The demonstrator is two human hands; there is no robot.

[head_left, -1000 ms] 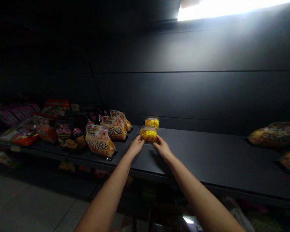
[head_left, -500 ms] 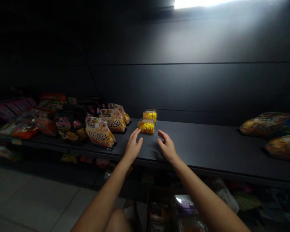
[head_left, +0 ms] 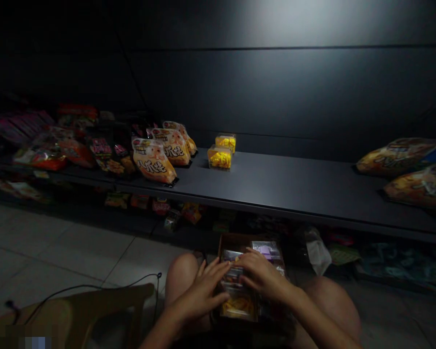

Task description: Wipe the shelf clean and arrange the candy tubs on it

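A cardboard box (head_left: 223,241) sits low between my knees, with several clear plastic packs inside. My left hand (head_left: 205,290) hovers over its left side, fingers stretched and spread, nearest a clear pack with yellow contents (head_left: 239,306). Reaching over the middle of the box, my right hand (head_left: 259,271) is nearest the packs there, its fingers bent and apart. Whether its fingertips touch a pack I cannot tell. On the shelf (head_left: 294,182) above stand two clear tubs with yellow contents, the front tub (head_left: 220,158) and the back tub (head_left: 226,141).
Orange snack bags (head_left: 154,162) stand left of the tubs, beside dark bags (head_left: 111,150). More snack bags (head_left: 421,184) lie at the right end. A lower shelf holds small packets (head_left: 116,199). A yellowish stool (head_left: 105,305) with a black cord is at lower left.
Both hands have left the sides of the front tub on the shelf and come down over the cardboard box. The view has tilted down, showing my knees and the stool.
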